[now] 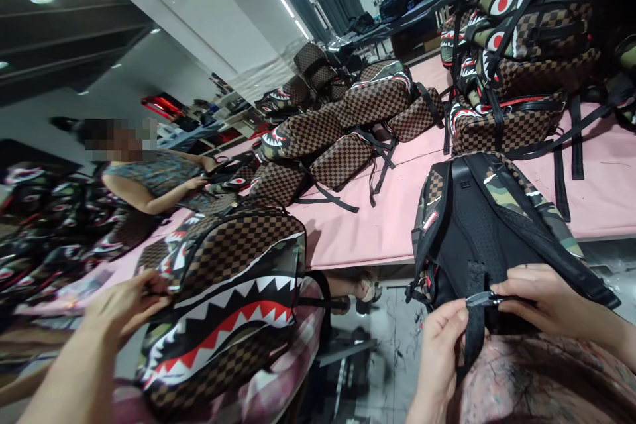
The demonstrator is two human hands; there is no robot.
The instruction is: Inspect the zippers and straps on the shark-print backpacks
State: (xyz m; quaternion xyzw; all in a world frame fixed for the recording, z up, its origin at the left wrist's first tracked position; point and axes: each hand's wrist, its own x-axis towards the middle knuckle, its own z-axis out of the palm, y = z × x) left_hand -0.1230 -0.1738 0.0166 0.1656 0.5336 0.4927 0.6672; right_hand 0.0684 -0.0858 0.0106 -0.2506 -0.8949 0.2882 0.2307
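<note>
A black-backed camouflage and checkered backpack (462, 225) rests in front of me, its back panel and shoulder straps facing up. At its lower end my left hand (442, 338) is closed, pinching a wide black strap (474, 341). From the right, my closed right hand (544, 298) pinches a thin dark piece with a shiny grey end (481, 299), which lies across the strap at my left fingertips. I cannot tell whether it is a buckle or a small tool. My floral-clad lap (536, 377) is below.
To my left, a co-worker's hand (129, 305) touches a shark-mouth backpack (223, 291) on a plaid lap (283, 377). Another person (154, 179) works farther along the pink table (348, 238). Backpacks lie mid-table (318, 132) and are stacked high at right (527, 66).
</note>
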